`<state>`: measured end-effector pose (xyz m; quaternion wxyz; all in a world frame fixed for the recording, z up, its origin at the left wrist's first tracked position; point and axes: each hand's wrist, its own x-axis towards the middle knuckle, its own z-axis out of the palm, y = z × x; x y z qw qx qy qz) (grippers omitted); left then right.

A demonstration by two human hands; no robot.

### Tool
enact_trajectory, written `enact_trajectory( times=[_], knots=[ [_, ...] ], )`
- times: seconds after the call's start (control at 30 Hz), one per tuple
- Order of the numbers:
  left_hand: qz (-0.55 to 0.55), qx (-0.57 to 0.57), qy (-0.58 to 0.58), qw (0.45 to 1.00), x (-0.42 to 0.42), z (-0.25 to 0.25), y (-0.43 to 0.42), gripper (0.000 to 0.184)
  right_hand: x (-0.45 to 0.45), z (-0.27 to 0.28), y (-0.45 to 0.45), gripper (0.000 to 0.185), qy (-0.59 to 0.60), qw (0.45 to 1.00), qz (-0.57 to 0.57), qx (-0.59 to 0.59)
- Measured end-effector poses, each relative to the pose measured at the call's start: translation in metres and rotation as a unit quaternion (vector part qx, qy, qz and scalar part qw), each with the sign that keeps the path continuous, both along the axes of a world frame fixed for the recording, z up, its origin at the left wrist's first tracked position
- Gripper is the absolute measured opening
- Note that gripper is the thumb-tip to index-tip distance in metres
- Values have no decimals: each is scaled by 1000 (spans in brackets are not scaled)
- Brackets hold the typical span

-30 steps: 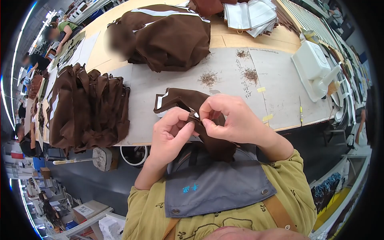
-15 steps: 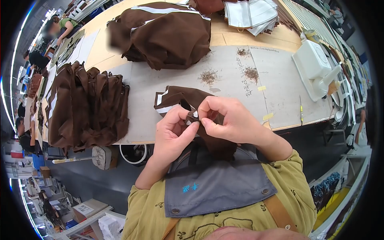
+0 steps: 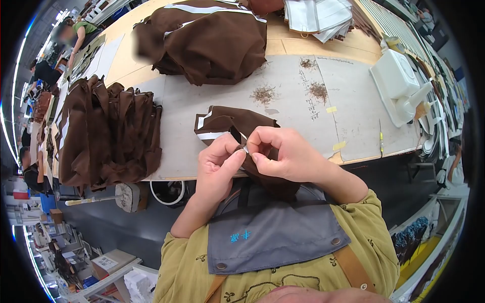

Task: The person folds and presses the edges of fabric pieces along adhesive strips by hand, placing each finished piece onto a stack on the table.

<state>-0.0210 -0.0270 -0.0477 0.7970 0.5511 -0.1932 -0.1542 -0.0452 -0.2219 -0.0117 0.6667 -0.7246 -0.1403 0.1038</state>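
A brown fabric piece (image 3: 230, 119) with white strips along its edge lies at the table's front and hangs over toward my lap. My left hand (image 3: 218, 164) is closed, thumb and forefinger pinching a small gathered bit of this fabric. Close against it, my right hand (image 3: 284, 154) pinches at the same spot, where a small white bit shows between the fingertips. Whether that white bit is part of the fabric's strip I cannot tell. The fingers hide most of the pinched part.
A stack of brown fabric pieces (image 3: 108, 136) stands left, with a larger brown pile (image 3: 212, 45) behind. White-faced pieces (image 3: 318, 17) lie at the back. Thread scraps (image 3: 263, 94), a yellow-handled pointed tool (image 3: 381, 141) and a white container (image 3: 396, 76) are to the right. A person (image 3: 81, 33) works far left.
Both hands stay at the same spot, fingertips shifted slightly. Less white shows between them now, and the right hand sits a little lower. The far-left person has moved slightly.
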Motion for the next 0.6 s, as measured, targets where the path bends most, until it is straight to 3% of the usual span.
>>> enact_trajectory(
  times=[0.17, 0.23, 0.27, 0.3, 0.33, 0.37, 0.4, 0.43, 0.5, 0.6],
  knots=[
    [17, 44, -66, 997, 0, 2, 4, 7, 9, -10, -3, 8, -34, 999, -22, -14],
    [7, 54, -76, 996, -1, 11, 8, 6, 26, -15, -8, 17, -278, 960, -33, -19],
    [-8, 84, -8, 996, -3, 23, 8, 4, 30, -9, -13, 27, -238, 970, 38, -5],
    [-23, 114, 61, 991, -4, 33, 9, 4, 33, -7, -15, 27, -239, 970, 36, -6],
    [-25, 114, 59, 991, -3, 38, 10, 4, 36, -5, -15, 29, -179, 981, 79, 9],
    [-22, 150, -13, 988, -1, 43, 12, 5, 40, -2, -16, 32, -117, 985, 122, 24],
    [-18, 185, -84, 979, 1, 46, 14, 7, 43, 3, -18, 34, -137, 982, 129, -18],
    [-17, 186, -84, 979, 3, 48, 17, 7, 46, 7, -18, 34, -138, 982, 129, -18],
    [0, 266, -218, 939, 7, 51, 24, 8, 49, 13, -15, 32, -189, 966, 169, -55],
    [18, 322, -308, 895, 10, 69, 26, 9, 51, 23, -11, 26, -285, 932, 171, -146]
  ],
)
